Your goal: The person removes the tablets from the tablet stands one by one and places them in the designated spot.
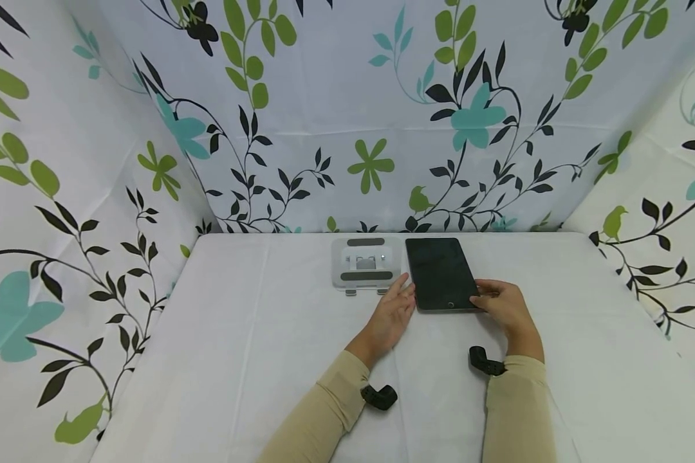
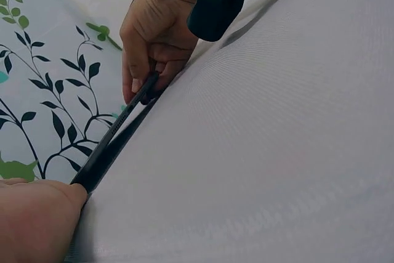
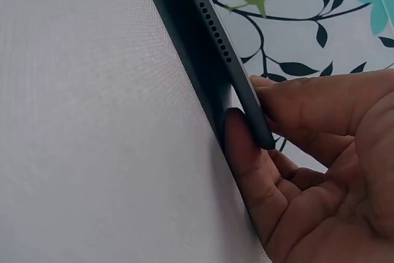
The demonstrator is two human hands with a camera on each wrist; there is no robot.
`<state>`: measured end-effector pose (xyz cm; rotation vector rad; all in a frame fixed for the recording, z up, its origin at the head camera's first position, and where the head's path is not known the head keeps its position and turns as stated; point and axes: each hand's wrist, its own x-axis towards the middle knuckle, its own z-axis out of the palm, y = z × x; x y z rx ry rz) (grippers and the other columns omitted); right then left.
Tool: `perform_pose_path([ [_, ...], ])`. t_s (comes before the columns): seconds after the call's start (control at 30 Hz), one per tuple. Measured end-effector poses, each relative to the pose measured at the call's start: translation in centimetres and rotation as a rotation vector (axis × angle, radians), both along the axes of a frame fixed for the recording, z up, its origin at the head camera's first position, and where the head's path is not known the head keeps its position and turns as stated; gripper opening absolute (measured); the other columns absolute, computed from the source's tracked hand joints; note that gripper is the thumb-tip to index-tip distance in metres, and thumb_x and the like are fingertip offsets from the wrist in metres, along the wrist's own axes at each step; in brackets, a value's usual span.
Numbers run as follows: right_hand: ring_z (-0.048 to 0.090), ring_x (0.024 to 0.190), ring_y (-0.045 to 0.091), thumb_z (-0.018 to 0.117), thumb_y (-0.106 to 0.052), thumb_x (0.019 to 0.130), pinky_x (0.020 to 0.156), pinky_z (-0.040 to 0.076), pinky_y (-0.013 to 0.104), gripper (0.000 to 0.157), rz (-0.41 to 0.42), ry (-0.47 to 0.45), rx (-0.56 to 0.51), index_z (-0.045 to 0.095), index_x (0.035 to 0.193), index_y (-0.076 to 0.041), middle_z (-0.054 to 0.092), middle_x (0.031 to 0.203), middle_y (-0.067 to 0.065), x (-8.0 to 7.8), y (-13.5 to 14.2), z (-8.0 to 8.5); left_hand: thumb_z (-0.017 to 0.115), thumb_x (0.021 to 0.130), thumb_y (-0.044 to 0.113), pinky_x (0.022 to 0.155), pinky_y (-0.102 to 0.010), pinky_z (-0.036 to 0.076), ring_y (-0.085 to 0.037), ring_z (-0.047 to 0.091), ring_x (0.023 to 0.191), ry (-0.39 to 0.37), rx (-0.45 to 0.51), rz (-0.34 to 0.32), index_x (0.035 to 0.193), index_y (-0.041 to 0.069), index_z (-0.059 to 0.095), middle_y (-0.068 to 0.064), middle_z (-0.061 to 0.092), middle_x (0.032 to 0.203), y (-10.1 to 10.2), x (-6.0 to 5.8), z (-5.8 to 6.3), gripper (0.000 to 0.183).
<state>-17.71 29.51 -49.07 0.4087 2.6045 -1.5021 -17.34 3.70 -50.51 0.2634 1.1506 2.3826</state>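
A black tablet [image 1: 440, 273] with a round button near its front edge lies on the white-covered table. My right hand [image 1: 504, 308] pinches its near right corner between thumb and fingers. In the right wrist view, the tablet's edge [image 3: 215, 35] shows a port and a row of speaker holes, and that corner is raised off the surface. My left hand [image 1: 388, 318] is at the tablet's near left edge with relaxed fingers; in the left wrist view part of it covers that end. Left of the tablet, a pale grey folded stand [image 1: 366, 262] with dark pads lies flat.
White cloth [image 1: 289, 334] covers the table. Patterned curtains [image 1: 370, 116] with leaves and flowers enclose it at the back and both sides. A black wrist camera [image 1: 379, 397] is on the left sleeve, and another camera [image 1: 486, 361] on the right.
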Motion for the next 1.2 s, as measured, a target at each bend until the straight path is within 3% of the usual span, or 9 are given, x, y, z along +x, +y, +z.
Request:
perform_pose_path([
  [0.13, 0.061, 0.109, 0.025, 0.073, -0.015, 0.092, 0.072, 0.052, 0.016, 0.055, 0.003, 0.022, 0.051, 0.057, 0.143, -0.002, 0.062, 0.133, 0.023, 0.1, 0.2, 0.1, 0.037, 0.098, 0.006, 0.132, -0.043, 0.002, -0.033, -0.002, 0.161, 0.004, -0.025, 0.001, 0.164, 0.005, 0.004, -0.024, -0.004, 0.171, 0.0, 0.0, 0.2, 0.073],
  [0.27, 0.066, 0.097, 0.023, 0.070, -0.035, 0.096, 0.071, 0.053, 0.023, 0.047, -0.051, 0.131, 0.188, 0.067, 0.135, -0.008, 0.074, 0.115, 0.019, 0.0, 0.5, -0.5, 0.038, 0.098, 0.007, 0.132, -0.042, 0.000, -0.032, -0.003, 0.161, 0.015, -0.058, -0.021, 0.164, 0.005, 0.003, -0.023, -0.004, 0.171, -0.2, 0.0, 0.4, 0.075],
  [0.37, 0.067, 0.097, 0.027, 0.065, -0.046, 0.097, 0.077, 0.055, 0.034, 0.047, -0.127, 0.211, 0.268, 0.075, 0.124, -0.009, 0.078, 0.103, 0.017, -0.2, 0.2, -1.0, 0.039, 0.098, 0.007, 0.132, -0.042, -0.001, -0.031, -0.003, 0.161, 0.022, -0.095, -0.037, 0.164, 0.005, 0.003, -0.021, -0.004, 0.172, -0.3, -0.2, 0.3, 0.075],
  [0.5, 0.067, 0.102, 0.031, 0.059, -0.050, 0.099, 0.084, 0.053, 0.040, 0.050, -0.218, 0.226, 0.255, 0.078, 0.113, -0.006, 0.078, 0.098, 0.017, -0.5, -0.3, -1.3, 0.044, 0.098, 0.009, 0.132, -0.042, 0.000, -0.031, -0.003, 0.161, 0.019, -0.122, -0.030, 0.164, 0.004, 0.005, -0.019, -0.001, 0.172, -0.2, -0.4, 0.1, 0.077],
  [0.7, 0.066, 0.102, 0.031, 0.050, -0.049, 0.103, 0.080, 0.047, 0.035, 0.055, -0.326, 0.186, 0.222, 0.079, 0.102, -0.003, 0.078, 0.098, 0.017, -0.5, -0.9, -1.1, 0.048, 0.095, 0.011, 0.132, -0.044, -0.001, -0.033, -0.005, 0.161, 0.022, -0.146, -0.036, 0.164, 0.003, 0.003, -0.019, -0.003, 0.172, 0.4, -0.3, 0.1, 0.082],
  [0.97, 0.068, 0.093, 0.028, 0.047, -0.051, 0.104, 0.071, 0.046, 0.028, 0.057, -0.352, 0.186, 0.200, 0.079, 0.102, -0.003, 0.079, 0.097, 0.015, -0.5, -1.2, -1.2, 0.052, 0.094, 0.016, 0.132, -0.047, -0.002, -0.034, -0.004, 0.161, 0.035, -0.219, -0.048, 0.164, 0.002, 0.003, -0.018, -0.003, 0.173, 0.6, -0.2, 0.4, 0.087],
  [1.2, 0.066, 0.090, 0.025, 0.048, -0.050, 0.104, 0.071, 0.045, 0.029, 0.056, -0.371, 0.188, 0.198, 0.078, 0.103, -0.003, 0.079, 0.095, 0.014, -0.4, -1.3, -1.1, 0.054, 0.094, 0.014, 0.132, -0.047, 0.000, -0.035, -0.002, 0.161, 0.010, -0.204, -0.033, 0.163, 0.001, 0.005, -0.020, -0.001, 0.172, 0.6, 0.0, 0.4, 0.085],
])
